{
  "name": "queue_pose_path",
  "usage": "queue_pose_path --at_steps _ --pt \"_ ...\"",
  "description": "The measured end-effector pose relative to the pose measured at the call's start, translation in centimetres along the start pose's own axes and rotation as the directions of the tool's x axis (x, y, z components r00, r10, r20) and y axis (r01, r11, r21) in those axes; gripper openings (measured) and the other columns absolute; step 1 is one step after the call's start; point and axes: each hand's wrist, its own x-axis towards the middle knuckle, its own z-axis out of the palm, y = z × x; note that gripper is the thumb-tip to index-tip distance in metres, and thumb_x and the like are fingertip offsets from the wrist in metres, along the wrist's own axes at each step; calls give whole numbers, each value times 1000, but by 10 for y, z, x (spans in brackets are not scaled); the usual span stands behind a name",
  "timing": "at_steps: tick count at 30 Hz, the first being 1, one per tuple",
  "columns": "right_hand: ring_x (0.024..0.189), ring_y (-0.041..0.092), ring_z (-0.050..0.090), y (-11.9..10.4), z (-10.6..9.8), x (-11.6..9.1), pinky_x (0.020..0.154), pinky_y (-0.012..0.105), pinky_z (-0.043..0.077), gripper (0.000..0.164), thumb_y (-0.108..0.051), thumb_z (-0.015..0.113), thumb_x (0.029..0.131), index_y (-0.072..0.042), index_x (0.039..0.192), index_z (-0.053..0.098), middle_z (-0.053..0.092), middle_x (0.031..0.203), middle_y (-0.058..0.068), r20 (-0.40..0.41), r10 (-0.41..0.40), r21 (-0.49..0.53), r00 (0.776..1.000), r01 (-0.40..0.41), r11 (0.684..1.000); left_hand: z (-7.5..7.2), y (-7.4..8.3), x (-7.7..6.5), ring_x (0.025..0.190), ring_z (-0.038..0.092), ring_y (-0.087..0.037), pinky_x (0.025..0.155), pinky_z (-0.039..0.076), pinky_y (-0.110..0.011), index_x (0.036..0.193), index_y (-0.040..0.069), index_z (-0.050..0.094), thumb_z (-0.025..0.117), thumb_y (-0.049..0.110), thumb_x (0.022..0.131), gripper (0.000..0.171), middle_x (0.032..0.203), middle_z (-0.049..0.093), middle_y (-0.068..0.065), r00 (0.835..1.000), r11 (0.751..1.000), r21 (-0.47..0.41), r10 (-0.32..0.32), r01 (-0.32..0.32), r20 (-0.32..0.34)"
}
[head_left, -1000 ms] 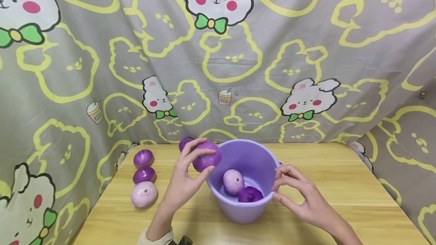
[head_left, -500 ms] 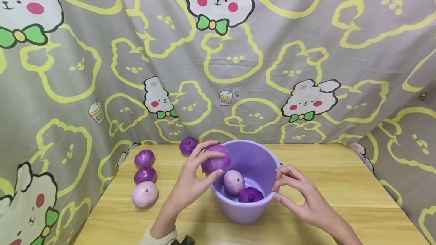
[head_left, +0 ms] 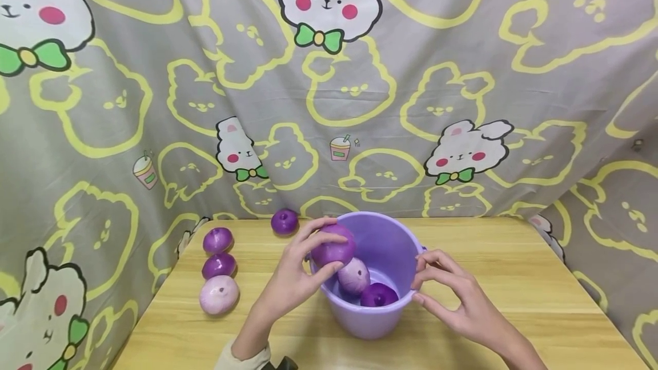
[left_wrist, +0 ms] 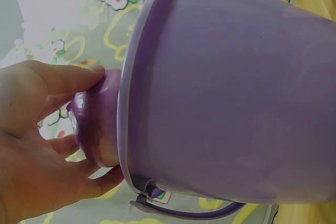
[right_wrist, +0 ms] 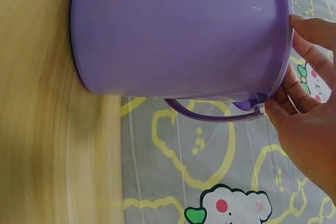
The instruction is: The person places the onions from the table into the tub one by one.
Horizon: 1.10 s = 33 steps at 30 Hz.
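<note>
A purple onion is gripped between the fingers and thumb of my left hand. It sits at the left rim of a light purple bucket, partly over the opening; the left wrist view shows the onion partly hidden behind the rim. Inside the bucket lie a pale pinkish onion and a dark purple onion. My right hand holds the bucket's right rim with fingertips and thumb, also seen in the right wrist view, where the hand meets the rim.
Two purple onions and a pale onion stand in a row on the left of the wooden table. Another purple onion is at the back edge. A patterned curtain hangs behind. The bucket's handle hangs down.
My left hand has carried the purple onion rightward and slightly down, from beside the bucket to over its left rim. The right hand stays on the rim. The back onion is now uncovered.
</note>
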Motion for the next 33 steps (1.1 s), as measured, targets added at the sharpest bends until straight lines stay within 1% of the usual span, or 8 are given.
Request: queue_pose_path --at_steps 8,10,13,15,18,24,29,33 --pt "110 22 55 0 1 0 103 21 42 45 8 85 73 -23 102 69 58 115 3 -4 -8 1 1000 8 1000 2 -1 2 136 49 -26 101 54 -41 121 21 71 81 16 90 33 147 52 -1 999 1000 -17 -12 13 35" --pt "110 23 55 0 1 0 103 21 42 46 8 85 72 -23 101 69 58 115 3 -4 -10 2 1000 10 1000 2 -2 2 137 48 -24 104 52 -42 122 22 71 81 14 90 34 148 51 1 999 1000 -13 -26 27 46" --pt "110 24 56 -1 1 0 104 22 42 46 9 85 72 -23 101 69 58 114 3 -5 -12 5 1000 12 1000 2 -4 2 139 48 -24 109 46 -46 122 21 71 79 12 90 34 149 52 1 998 1000 1 -21 21 52" --pt "110 24 55 -1 1 0 104 22 42 45 9 85 72 -22 101 69 57 114 3 -6 -16 6 1000 16 1000 2 -6 2 139 47 -24 112 42 -49 122 21 71 78 12 91 34 149 52 1 999 1000 9 -14 13 46" --pt "110 23 55 0 1 1 104 22 42 45 8 85 73 -23 101 69 58 115 2 -7 -17 2 1000 17 1000 2 -8 1 139 48 -27 114 41 -49 122 20 71 77 11 91 33 148 53 -1 1000 1000 5 4 -4 30" --pt "113 20 55 0 1 1 105 22 41 45 8 85 73 -24 101 69 58 116 3 -7 -12 -2 1000 12 1000 0 -9 0 138 48 -27 113 43 -43 121 19 72 77 10 91 31 147 54 -1 1000 1000 -9 -17 17 20" --pt "111 22 55 0 1 1 104 21 41 46 8 85 72 -24 101 69 58 115 2 -7 -5 1 1000 5 1000 -4 -7 -1 136 50 -25 111 45 -43 121 19 72 77 10 92 31 145 56 0 1000 1000 -1 -30 30 5" --pt "110 23 55 0 1 1 103 20 41 46 8 85 72 -24 101 69 58 115 2 -5 5 1 1000 -5 1000 -6 -6 -3 136 51 -25 111 45 -42 121 20 72 78 6 90 35 145 56 0 999 999 9 -36 36 -9"
